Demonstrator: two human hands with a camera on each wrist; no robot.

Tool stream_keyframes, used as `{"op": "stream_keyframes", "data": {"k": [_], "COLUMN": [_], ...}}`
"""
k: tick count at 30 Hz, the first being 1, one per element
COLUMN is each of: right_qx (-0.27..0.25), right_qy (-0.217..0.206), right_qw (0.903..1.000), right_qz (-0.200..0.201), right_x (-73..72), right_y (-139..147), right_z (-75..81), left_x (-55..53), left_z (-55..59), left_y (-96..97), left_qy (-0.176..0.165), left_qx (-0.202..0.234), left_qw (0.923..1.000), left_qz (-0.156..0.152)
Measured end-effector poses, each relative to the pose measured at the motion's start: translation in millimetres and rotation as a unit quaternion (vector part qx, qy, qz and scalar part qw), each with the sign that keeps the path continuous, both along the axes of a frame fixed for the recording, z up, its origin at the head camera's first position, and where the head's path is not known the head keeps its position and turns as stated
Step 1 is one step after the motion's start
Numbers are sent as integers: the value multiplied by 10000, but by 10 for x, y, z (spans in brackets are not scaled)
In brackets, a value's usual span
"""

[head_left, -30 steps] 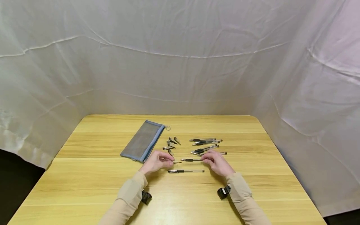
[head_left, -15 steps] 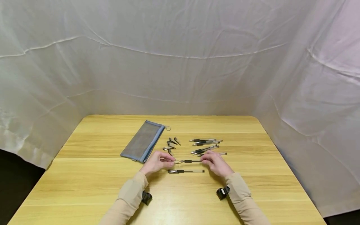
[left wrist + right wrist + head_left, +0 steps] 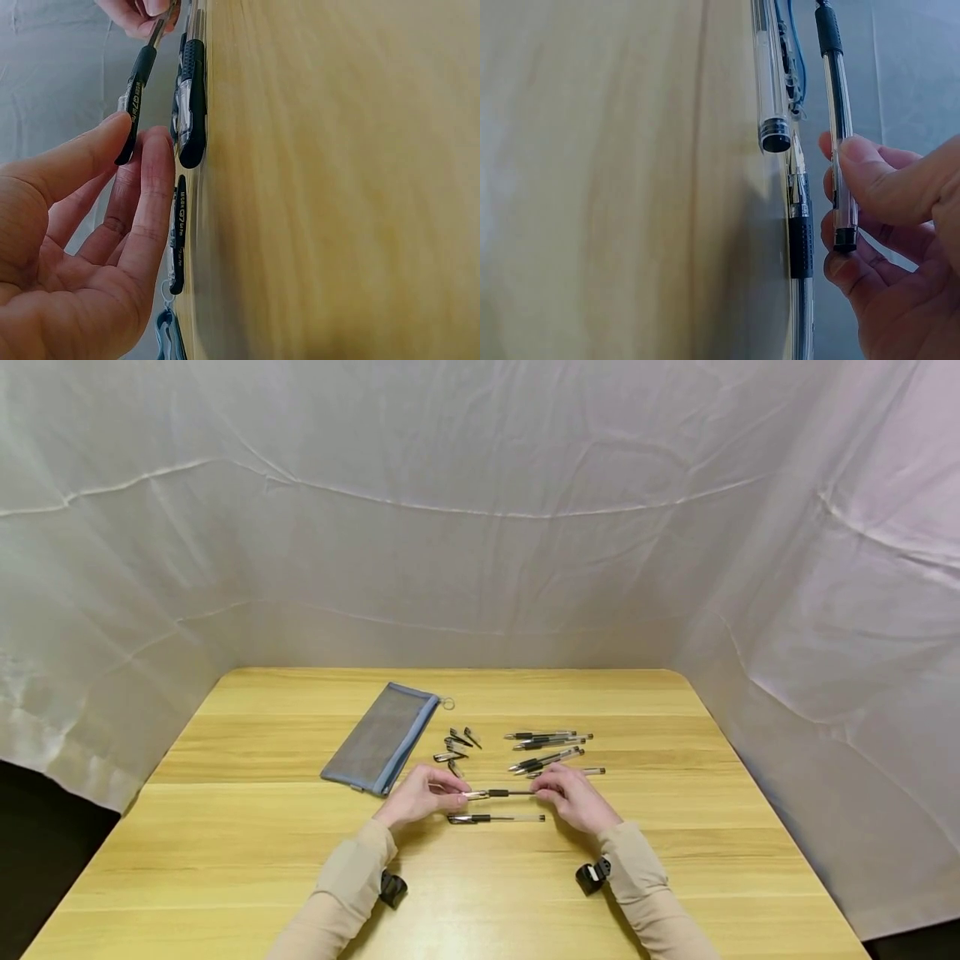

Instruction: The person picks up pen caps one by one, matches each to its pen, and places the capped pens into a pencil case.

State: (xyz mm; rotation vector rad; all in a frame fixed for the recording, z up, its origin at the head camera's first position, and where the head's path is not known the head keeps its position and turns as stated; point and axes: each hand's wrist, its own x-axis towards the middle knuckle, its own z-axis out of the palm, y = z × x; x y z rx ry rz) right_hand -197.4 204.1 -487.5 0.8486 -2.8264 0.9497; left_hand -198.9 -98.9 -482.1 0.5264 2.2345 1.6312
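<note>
While its cap (image 3: 133, 120) is being pinched by the left hand (image 3: 425, 793), a black-grip pen (image 3: 498, 793) is being held by the right hand (image 3: 576, 797) above the table (image 3: 480, 893), near a second capped pen (image 3: 483, 818).

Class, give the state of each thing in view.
Raised pen: cap over tip, fit unclear.
Left hand: pinching that cap.
Right hand: holding pen's other end.
Nearest pen: capped, lying flat.
Farther pens: uncapped, lying flat.
Loose caps: lying off pens.
Pouch: lying flat.

Head view downward; close wrist views share held pen (image 3: 838, 103).
</note>
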Motion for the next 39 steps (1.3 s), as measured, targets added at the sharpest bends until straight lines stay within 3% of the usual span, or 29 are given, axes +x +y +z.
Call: {"op": "stream_keyframes", "data": {"k": [7, 16, 23, 28, 32, 36, 39], "right_qx": [-355, -399, -856, -1048, -1159, -1376, -1738], "right_qy": [340, -419, -916, -1032, -1071, -1401, -1936], "right_qw": [9981, 9981, 9921, 9889, 9875, 9801, 9651], "right_qz": [366, 231, -46, -215, 11, 287, 291], "right_x": [12, -7, 15, 18, 12, 2, -8], "right_y": [3, 15, 17, 26, 59, 115, 143], "right_z": [-25, -51, -49, -51, -62, -76, -82], "left_x": [13, 5, 3, 12, 12, 10, 12], "left_z": [-10, -19, -49, -67, -75, -80, -75], "left_y": [-3, -12, -11, -17, -9, -7, -14], "left_qy": [-45, -204, -263, -208, -291, -377, -385], "left_qx": [36, 128, 240, 233, 278, 370, 379], "left_qw": [10000, 9996, 9993, 9994, 9992, 9986, 9985], "left_qz": [-42, -115, -149, -130, -56, 28, 79]}}
